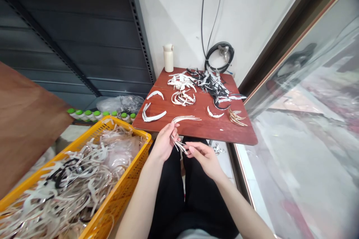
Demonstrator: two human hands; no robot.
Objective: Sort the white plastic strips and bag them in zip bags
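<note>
A bundle of thin, pale curved strips (pixel 186 118) is gripped in my left hand (pixel 166 139), just off the table's front edge. The strips fan out both above and below that hand. My right hand (pixel 203 156) pinches the lower ends of the bundle between thumb and fingers. On the table lie a curved white bundle (pixel 153 117), a single white piece (pixel 155 95) and a pile of white strips (pixel 183 89). A small white crescent (pixel 214 113) and a tan bundle (pixel 236 117) rest to the right.
The red-brown table (pixel 196 130) also bears a heap of black and white strips (pixel 213 84), a cream bottle (pixel 168 58) and a coiled black cable (pixel 219 58). A yellow crate (pixel 131 167) full of strips stands left. Green-capped bottles (pixel 88 114) line the shelf; a glass panel is right.
</note>
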